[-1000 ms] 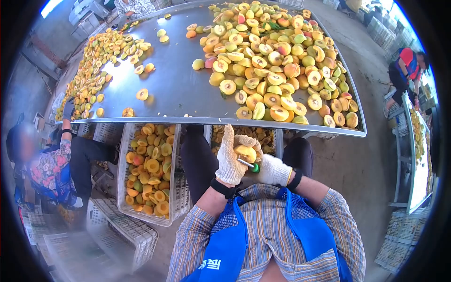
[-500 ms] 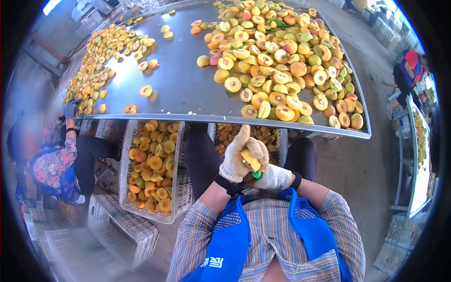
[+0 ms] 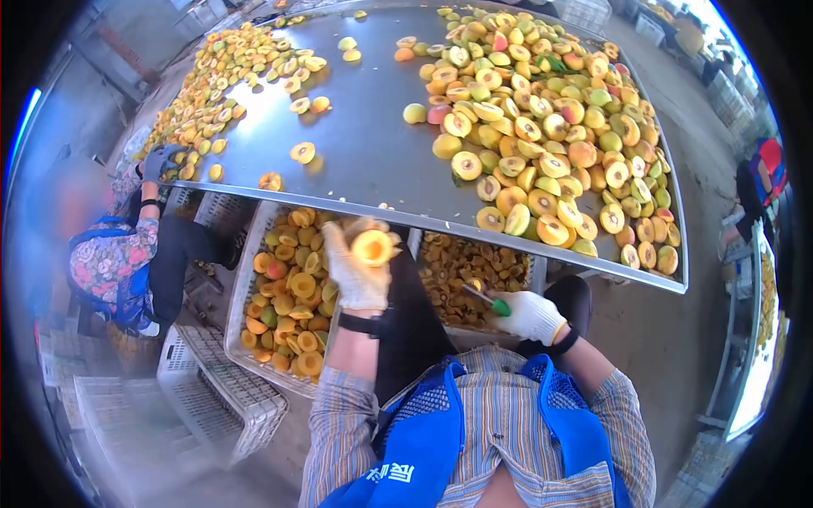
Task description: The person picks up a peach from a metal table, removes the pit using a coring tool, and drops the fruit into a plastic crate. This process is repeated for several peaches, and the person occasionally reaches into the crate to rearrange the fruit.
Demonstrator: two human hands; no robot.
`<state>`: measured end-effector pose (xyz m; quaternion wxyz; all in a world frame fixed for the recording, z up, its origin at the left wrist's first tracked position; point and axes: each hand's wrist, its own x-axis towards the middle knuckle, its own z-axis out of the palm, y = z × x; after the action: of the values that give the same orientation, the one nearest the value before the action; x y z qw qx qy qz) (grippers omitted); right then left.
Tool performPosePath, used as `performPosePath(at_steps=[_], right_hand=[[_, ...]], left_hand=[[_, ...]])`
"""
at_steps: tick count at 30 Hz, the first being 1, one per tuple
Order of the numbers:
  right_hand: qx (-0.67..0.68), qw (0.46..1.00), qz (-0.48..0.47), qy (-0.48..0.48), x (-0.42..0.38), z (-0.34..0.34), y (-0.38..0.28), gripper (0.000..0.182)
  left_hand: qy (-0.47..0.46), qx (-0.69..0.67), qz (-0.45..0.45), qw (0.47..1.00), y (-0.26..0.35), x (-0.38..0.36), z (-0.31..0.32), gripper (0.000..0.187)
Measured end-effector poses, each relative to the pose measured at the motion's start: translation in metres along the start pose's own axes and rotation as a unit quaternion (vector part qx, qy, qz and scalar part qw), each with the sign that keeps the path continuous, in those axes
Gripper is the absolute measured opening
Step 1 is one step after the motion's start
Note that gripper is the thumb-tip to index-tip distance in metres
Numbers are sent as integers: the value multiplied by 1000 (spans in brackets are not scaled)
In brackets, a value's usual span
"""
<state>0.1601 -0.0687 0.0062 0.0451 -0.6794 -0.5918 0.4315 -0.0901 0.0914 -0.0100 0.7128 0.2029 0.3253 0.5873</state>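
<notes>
In the head view, the left hand is holding a hollowed peach half, cut face up, near the front edge of the metal table and over the right rim of the crate. The right hand is closing around a green-handled tool, its metal shaft pointing away. Many peach halves are lying toward the table's right edge. The held half is probably feeling light, soft and slippery inside, so the skin side is offering the safer grip.
</notes>
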Motion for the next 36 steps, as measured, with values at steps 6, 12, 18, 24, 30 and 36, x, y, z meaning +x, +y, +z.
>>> performPosePath(at_steps=[6,12,18,24,30,36], right_hand=[[-100,989,12,111,6,15,47,46],[-53,996,5,73,6,26,40,50],[-65,997,-13,47,-4,33,42,54],[-30,995,-12,97,-19,23,49,47],[77,973,-51,210,-45,-16,10,46],[71,959,-73,266,-53,-7,-13,48]], left_hand=[[183,311,243,900,49,52,-68,53],[-225,635,443,592,-23,36,71,26],[-304,875,75,368,-104,54,140,51],[-236,743,45,625,-85,37,134,34],[-217,71,-217,949,-62,-2,100,37],[-224,-90,-244,939,-79,-58,89,36]])
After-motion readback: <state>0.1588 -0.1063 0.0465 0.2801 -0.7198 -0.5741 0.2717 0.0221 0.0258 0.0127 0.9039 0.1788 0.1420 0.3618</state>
